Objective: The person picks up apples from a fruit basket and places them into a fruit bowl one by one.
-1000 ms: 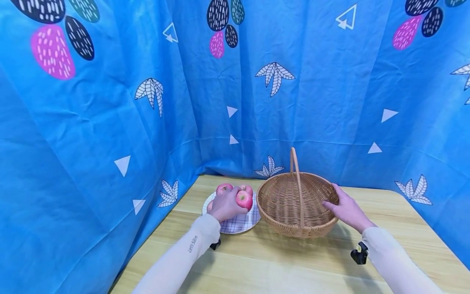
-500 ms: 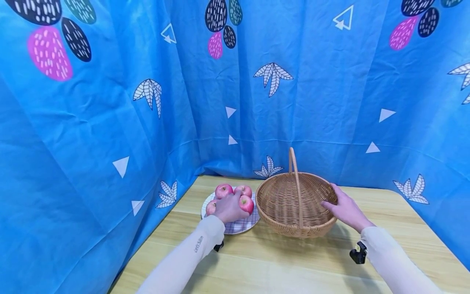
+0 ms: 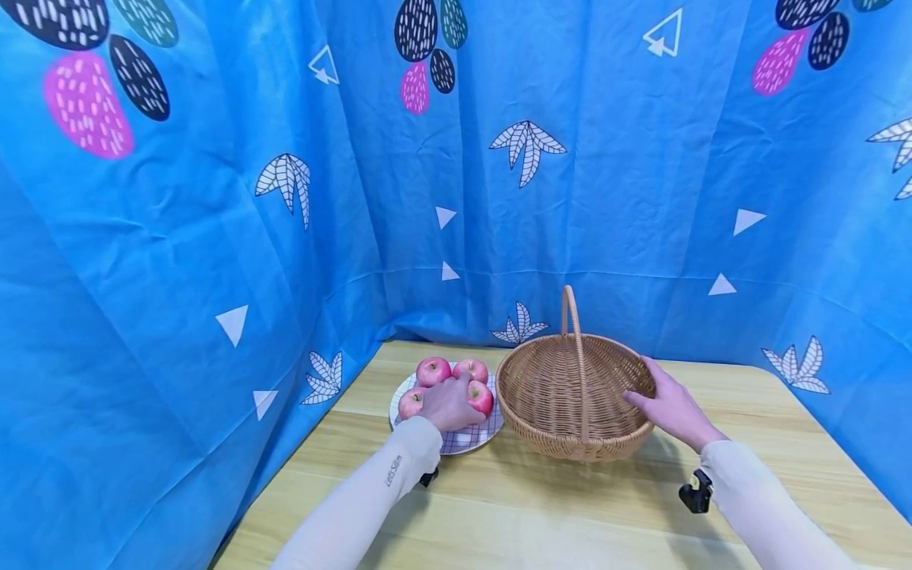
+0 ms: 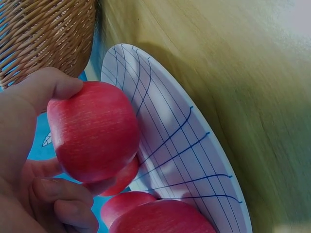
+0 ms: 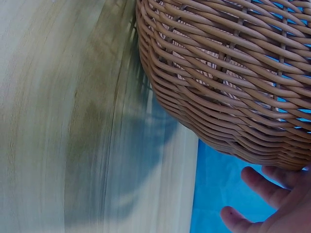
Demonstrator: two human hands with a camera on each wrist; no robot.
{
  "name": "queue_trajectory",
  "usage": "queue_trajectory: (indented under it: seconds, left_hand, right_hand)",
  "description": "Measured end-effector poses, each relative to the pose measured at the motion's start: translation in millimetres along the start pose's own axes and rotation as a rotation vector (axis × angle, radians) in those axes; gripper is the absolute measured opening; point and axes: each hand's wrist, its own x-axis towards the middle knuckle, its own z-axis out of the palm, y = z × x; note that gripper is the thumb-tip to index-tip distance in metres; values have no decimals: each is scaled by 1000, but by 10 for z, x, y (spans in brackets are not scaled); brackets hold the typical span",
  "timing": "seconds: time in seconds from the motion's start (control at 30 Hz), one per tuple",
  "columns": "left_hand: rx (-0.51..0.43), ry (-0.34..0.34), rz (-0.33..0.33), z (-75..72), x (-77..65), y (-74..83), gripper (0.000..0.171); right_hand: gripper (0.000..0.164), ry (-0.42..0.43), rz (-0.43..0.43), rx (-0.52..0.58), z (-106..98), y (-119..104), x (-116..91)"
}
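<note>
Over the white plate with blue grid lines (image 3: 486,431), my left hand (image 3: 449,405) grips a red apple (image 3: 481,398). The left wrist view shows the thumb on one side of that apple (image 4: 95,131) and curled fingers on the other. Several more apples (image 3: 433,370) sit on the plate, partly behind the hand. My right hand (image 3: 677,408) holds the right rim of a wicker basket (image 3: 545,388), thumb inside. From the right wrist, its fingers (image 5: 265,187) appear beside the woven outer wall. No fruit shows inside the basket.
The basket's arched handle (image 3: 580,372) stands upright across its middle. Beneath everything is a light wooden table (image 3: 527,514). A blue patterned curtain (image 3: 427,174) closes off the back and sides.
The left hand has shifted slightly right and down with its apple, uncovering more of the other apples on the plate. Basket and right hand stay nearly still.
</note>
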Motion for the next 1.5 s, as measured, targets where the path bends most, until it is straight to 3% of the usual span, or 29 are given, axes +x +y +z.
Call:
queue_trajectory:
  seconds: [0.5,0.7,1.0,1.2,1.5]
  left_hand:
    - [1,-54,-30,-37,-12,-31,82]
    - [-6,-77,-73,-48,-1,-16,93]
    - [-28,-139,-138,-99,-20,17,92]
    - [-31,-132,-128,-113,-20,9,87]
    - [-12,-141,-150,-124,-45,35,88]
  right_hand:
    - [94,-2,0,13,2,11,-18]
    - [94,-4,7,20,2,32,-17]
    - [90,0,-5,31,-1,53,-43]
    - [84,15,-18,33,13,129,-35]
    - [90,-21,29,78,15,200,-39]
